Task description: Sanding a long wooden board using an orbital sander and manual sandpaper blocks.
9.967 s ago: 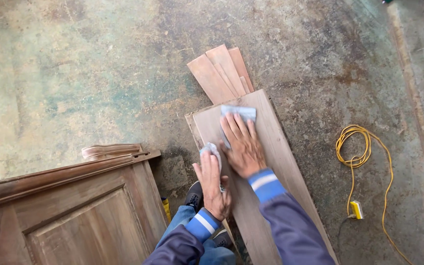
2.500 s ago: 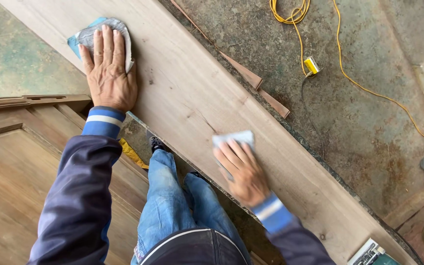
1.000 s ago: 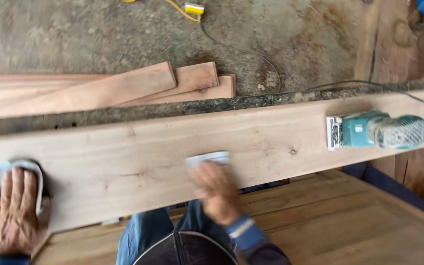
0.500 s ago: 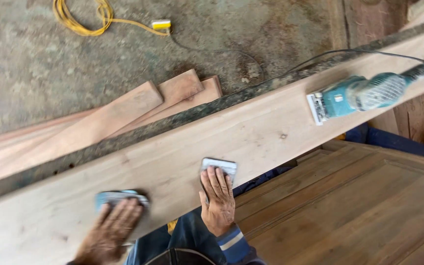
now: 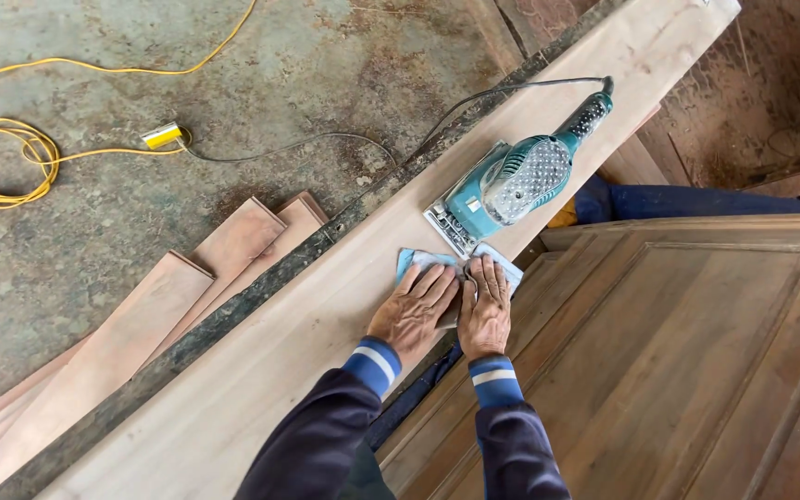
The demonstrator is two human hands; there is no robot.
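The long pale plank (image 5: 261, 361) runs diagonally across the view, with a panelled wooden door (image 5: 687, 352) lying flat beside it on the right and 3 shorter boards (image 5: 141, 324) on the stained floor (image 5: 344, 56) to its left. The teal electric sander (image 5: 516, 181) rests on the plank just beyond the hands, its cord trailing to a yellow extension cable (image 5: 11, 157). Half a second ago the hands worked apart; now they lie side by side. The left hand (image 5: 416, 310) and right hand (image 5: 485, 310) each press flat, fingers spread, on a sheet of blue-backed sandpaper (image 5: 504, 267) against the plank's near edge. No containers show
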